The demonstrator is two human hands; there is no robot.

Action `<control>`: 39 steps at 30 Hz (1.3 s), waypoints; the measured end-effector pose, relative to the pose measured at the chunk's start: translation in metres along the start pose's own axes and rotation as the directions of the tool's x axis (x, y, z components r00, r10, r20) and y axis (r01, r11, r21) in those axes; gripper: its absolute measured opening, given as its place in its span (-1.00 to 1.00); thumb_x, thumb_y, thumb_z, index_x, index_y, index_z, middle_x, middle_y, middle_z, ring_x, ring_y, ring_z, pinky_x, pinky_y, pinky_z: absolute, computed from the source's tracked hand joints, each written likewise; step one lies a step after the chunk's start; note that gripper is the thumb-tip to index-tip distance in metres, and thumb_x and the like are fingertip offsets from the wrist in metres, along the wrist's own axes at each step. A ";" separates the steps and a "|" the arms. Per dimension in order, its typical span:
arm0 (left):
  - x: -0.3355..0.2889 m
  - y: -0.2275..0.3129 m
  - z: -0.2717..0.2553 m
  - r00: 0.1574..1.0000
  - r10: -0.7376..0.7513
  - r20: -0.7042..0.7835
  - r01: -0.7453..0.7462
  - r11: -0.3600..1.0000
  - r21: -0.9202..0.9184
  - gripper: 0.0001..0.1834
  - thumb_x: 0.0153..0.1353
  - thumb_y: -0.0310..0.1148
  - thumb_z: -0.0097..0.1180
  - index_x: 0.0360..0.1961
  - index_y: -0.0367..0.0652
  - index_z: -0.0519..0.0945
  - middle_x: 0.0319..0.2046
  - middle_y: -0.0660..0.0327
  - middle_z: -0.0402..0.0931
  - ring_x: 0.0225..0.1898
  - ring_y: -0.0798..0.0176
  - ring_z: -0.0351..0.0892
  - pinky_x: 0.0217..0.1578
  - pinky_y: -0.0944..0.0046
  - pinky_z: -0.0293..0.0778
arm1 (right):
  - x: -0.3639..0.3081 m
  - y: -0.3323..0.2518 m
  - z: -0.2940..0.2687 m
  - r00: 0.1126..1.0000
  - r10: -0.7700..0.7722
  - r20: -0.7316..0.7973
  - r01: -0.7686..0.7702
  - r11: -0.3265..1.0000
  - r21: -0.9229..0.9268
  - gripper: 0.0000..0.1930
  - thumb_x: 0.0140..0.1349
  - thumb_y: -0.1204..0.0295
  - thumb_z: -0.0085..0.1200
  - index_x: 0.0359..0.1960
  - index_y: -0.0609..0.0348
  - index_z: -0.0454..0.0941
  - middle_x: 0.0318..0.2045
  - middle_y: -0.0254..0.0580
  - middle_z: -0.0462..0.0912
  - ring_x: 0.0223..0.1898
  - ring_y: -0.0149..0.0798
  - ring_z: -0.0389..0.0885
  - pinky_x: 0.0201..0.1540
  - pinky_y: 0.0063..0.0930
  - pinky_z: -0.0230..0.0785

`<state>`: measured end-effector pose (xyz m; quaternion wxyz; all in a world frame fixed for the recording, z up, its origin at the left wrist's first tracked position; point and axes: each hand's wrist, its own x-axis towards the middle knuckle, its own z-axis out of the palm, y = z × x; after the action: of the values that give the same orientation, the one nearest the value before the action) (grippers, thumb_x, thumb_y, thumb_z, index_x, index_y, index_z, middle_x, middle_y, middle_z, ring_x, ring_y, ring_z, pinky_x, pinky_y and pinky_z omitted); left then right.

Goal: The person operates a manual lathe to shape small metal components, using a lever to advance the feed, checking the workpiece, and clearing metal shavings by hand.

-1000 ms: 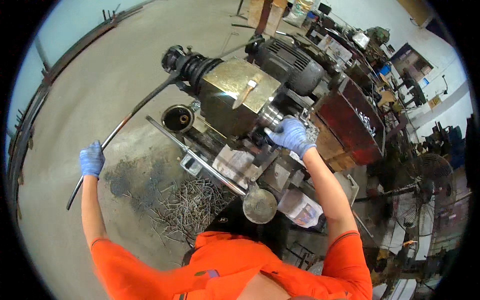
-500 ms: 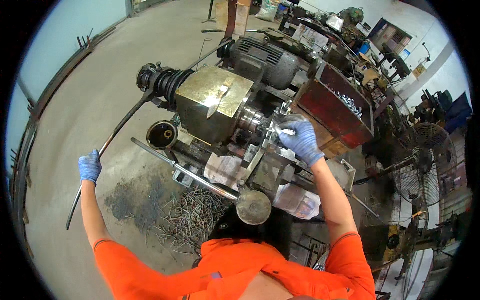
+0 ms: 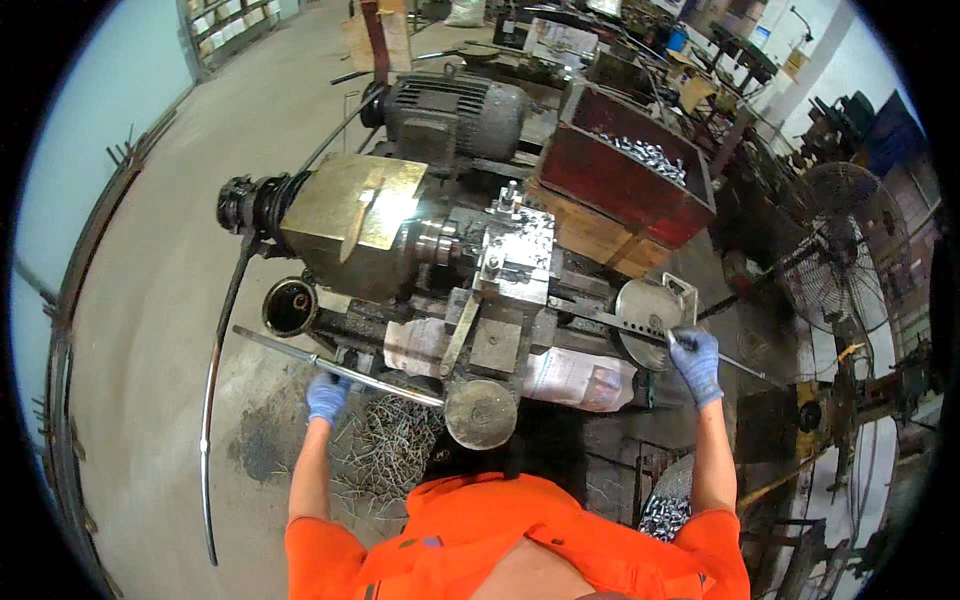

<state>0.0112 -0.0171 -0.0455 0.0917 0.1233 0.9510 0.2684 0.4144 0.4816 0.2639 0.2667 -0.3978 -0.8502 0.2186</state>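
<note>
My left hand (image 3: 327,396), in a blue glove, is low at the front left of a greasy lathe-like machine, beside a long silver bar handle (image 3: 375,378). Its fingertips merge with dark parts under that bar, so its grip is unclear. To the right, my gloved right hand (image 3: 697,366) closes around the end of a flat bar with holes (image 3: 612,320), above a round metal disc (image 3: 640,305). A long lever (image 3: 212,400) hangs free at the left. Between the hands sit the spindle chuck (image 3: 436,243) and the shiny tool slide (image 3: 517,255).
A red bin (image 3: 625,190) of small metal parts stands behind the slide. Tangled metal shavings (image 3: 390,450) lie on the floor below. A brush (image 3: 357,225) rests on the brass-coloured housing (image 3: 330,195). At the right is a fan (image 3: 840,245); a basket of metal parts (image 3: 665,515) is near my right arm.
My left hand has let go of the long lever and moved right, under the silver bar. My right hand has left the chuck for the holed bar. The view has shifted.
</note>
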 end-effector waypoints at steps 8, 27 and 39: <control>0.050 0.011 -0.039 0.886 0.266 0.380 -0.462 0.581 0.670 -0.74 0.08 -0.18 -0.10 -0.37 0.03 0.62 -0.35 0.14 0.61 -0.26 0.00 0.58 -0.24 0.05 0.42 | -0.005 0.100 -0.029 0.992 0.016 -0.125 -0.026 0.997 -0.075 -0.79 -0.06 0.40 0.31 -0.51 0.32 0.62 -0.55 -0.03 0.64 -0.51 -0.26 0.60 -0.32 -0.45 0.42; -0.020 0.115 -0.187 0.887 0.209 -0.411 -0.295 0.942 -0.158 -0.71 0.17 -0.21 0.10 -0.17 -0.15 0.61 -0.37 0.05 0.62 -0.36 0.18 0.62 -0.28 0.26 0.49 | -0.003 0.261 -0.059 0.980 0.177 -0.092 -0.170 0.493 -0.853 -0.51 -0.07 0.03 0.14 -0.18 0.12 0.56 -0.21 0.04 0.60 -0.14 0.06 0.54 -0.04 -0.17 0.36; 0.014 0.141 -0.150 0.931 0.113 -0.348 -0.072 0.989 0.129 -0.70 0.10 -0.08 0.10 -0.33 -0.07 0.65 -0.40 0.06 0.60 -0.32 -0.03 0.58 -0.29 0.07 0.46 | -0.235 0.284 -0.148 0.646 0.715 -0.268 -0.701 0.415 -0.581 -0.55 -0.20 0.12 0.27 -0.38 0.29 0.62 -0.30 0.18 0.61 -0.22 0.15 0.59 -0.19 -0.12 0.44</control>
<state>-0.0122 0.0303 0.1544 -0.1008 0.1228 0.9589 0.2353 0.7930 0.4860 0.1447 -0.0120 -0.7806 -0.6248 0.0117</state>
